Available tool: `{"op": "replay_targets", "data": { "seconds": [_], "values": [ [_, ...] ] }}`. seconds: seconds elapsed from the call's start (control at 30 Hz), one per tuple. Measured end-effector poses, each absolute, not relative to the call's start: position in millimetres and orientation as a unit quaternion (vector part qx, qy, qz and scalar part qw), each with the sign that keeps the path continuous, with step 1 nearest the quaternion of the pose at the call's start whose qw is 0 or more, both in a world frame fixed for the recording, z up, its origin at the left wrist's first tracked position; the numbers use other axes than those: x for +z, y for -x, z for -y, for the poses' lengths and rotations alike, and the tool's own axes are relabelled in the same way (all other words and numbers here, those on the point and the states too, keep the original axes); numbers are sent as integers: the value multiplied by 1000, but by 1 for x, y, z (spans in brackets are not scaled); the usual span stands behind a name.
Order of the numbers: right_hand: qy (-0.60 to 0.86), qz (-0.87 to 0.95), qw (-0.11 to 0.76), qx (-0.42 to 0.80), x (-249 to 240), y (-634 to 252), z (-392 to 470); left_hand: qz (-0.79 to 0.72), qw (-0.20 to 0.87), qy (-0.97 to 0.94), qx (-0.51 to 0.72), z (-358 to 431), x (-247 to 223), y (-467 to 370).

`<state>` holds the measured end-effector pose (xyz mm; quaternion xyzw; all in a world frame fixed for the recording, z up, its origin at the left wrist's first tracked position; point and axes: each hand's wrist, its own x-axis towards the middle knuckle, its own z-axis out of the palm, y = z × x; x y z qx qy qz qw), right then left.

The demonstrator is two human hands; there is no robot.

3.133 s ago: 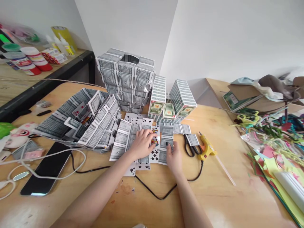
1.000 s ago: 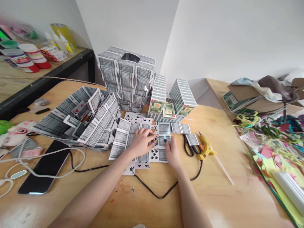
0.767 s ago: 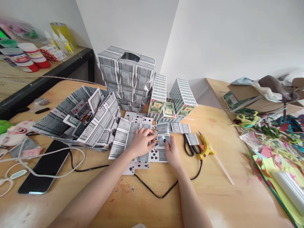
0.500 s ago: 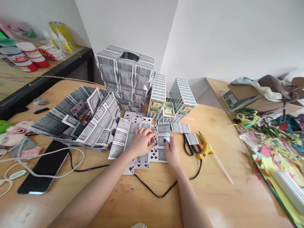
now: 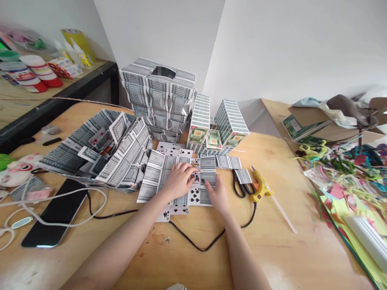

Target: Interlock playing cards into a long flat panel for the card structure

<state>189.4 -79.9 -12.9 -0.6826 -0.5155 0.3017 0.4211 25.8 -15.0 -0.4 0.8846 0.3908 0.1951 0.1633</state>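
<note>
A panel of joined playing cards (image 5: 147, 192) lies on the table, patterned backs up, with some faces showing between its columns. My left hand (image 5: 179, 180) rests on the middle of it, palm down. Its fingers are slightly bent and reach to a face-up picture card (image 5: 195, 162). At the panel's right column of card backs (image 5: 208, 162) is my right hand (image 5: 219, 195). Its thumb lies over the card back and its fingers are apart from the thumb, along the right edge. Fingertips on the far side are partly hidden.
Right of the panel lie black-handled scissors (image 5: 240, 191) and a yellow glue gun (image 5: 260, 186) with its black cord (image 5: 199, 249). Behind stand a card-covered bag (image 5: 160, 94) and card boxes (image 5: 232, 121). A card tray (image 5: 72, 155) and phone (image 5: 50, 221) lie left.
My right thumb has moved slightly left and flattened over the card back. My left hand stays nearly in place on the panel. The whole view has shifted slightly.
</note>
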Motion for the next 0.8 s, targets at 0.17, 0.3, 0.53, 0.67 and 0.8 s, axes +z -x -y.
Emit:
{"op": "replay_targets", "data": {
  "seconds": [0.17, 0.3, 0.53, 0.67, 0.8],
  "values": [
    [665, 504, 442, 330, -11, -189, 78, -391, 174, -880, 206, 15, -1, -26],
    [653, 500, 460, 335, -10, -187, 77, -397, 182, -872, 221, 13, -3, -25],
    [686, 498, 430, 311, -12, -187, 77, -430, 175, -855, 231, 12, -7, -25],
    [686, 500, 424, 315, -13, -187, 77, -461, 169, -854, 170, 5, -7, -30],
    [687, 500, 418, 321, -13, -186, 77, -484, 179, -850, 108, -11, -1, -39]
  ]
}}
